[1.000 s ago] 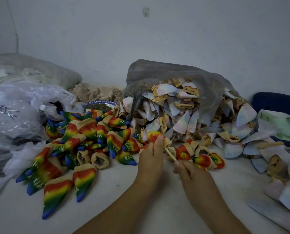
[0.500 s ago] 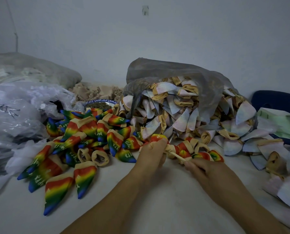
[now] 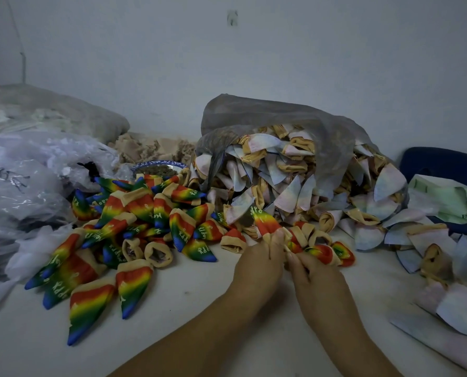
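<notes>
My left hand (image 3: 259,265) grips the tan open end of a rainbow fabric cone (image 3: 265,220), whose pointed tip sticks up and away from me. My right hand (image 3: 312,278) is right beside it and pinches a thin wooden stick (image 3: 286,247) that goes into the cone's opening. Most of the stick is hidden by my fingers. A pile of finished rainbow cones (image 3: 134,227) lies to the left on the white table (image 3: 199,322). Pale inside-out cones (image 3: 295,180) spill from a grey plastic bag (image 3: 267,115) behind my hands.
Clear plastic bags (image 3: 22,186) crowd the left edge. A blue-rimmed dish (image 3: 158,167) and beige fabric scraps (image 3: 150,148) sit near the wall. More pale cones (image 3: 444,281) lie at the right, with green-white paper (image 3: 450,197) on a dark blue chair (image 3: 439,164).
The rainbow cone has come further out above my left hand, its tip now showing fully. My right hand moved left, closing against my left hand, and less of the stick shows.
</notes>
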Tool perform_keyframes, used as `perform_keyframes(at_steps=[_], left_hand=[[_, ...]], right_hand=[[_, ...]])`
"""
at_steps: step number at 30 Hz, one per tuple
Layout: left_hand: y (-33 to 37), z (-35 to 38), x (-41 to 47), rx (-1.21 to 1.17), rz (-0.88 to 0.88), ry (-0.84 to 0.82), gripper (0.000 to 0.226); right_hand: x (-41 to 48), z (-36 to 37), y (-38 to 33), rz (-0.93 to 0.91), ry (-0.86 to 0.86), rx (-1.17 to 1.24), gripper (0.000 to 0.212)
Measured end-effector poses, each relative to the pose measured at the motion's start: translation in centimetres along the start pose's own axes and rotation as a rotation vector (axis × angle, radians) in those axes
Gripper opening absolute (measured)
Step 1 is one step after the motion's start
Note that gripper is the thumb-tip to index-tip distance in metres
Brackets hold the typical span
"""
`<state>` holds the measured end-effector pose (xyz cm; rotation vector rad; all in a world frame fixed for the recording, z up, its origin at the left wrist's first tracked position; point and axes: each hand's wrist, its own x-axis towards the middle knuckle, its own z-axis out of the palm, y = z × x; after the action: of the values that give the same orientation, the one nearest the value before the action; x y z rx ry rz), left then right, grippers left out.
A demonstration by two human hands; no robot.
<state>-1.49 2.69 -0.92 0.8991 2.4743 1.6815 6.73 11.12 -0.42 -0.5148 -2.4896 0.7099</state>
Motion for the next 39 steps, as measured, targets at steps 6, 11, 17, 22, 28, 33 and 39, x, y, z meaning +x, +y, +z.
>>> perform_keyframes(at_steps=[6,11,17,22,28,33,39], left_hand=[[-0.4,-0.8,-0.3,-0.134,-0.035,-0.031,0.054],[-0.8,-1.6,0.1,-0.399,-0.095,0.099,0.055],[-1.5,-1.6,0.9,-0.331,-0.098,0.077,0.055],[-1.4,-1.4,0.6,-0.258,-0.100,0.037,0.055],[-0.9,-1.0,0.0,-0.223,-0.099,-0.032,0.053],[0.1,-0.6,-0.2,-0.334,-0.065,-0.059,0.057],[-1.0,-0.8,0.2,-0.434,-0.211,-0.060,0.067]], right_hand=[[-0.1,-0.6,0.1,-0.036,-0.063,0.048,0.029],[0.2,-1.2,0.7,-0.139,-0.149,-0.090,0.018],[0.5,-3.5,1.0,-0.109,-0.112,-0.259,0.030],[0.3,-3.3,0.3,-0.052,-0.155,-0.410,0.031],[-0.1,-1.9,0.2,-0.075,-0.057,-0.278,0.030],[-0.3,-0.9,0.1,-0.015,-0.030,0.008,0.030],[0.4,-0.9,0.7,-0.040,-0.023,-0.067,0.033]])
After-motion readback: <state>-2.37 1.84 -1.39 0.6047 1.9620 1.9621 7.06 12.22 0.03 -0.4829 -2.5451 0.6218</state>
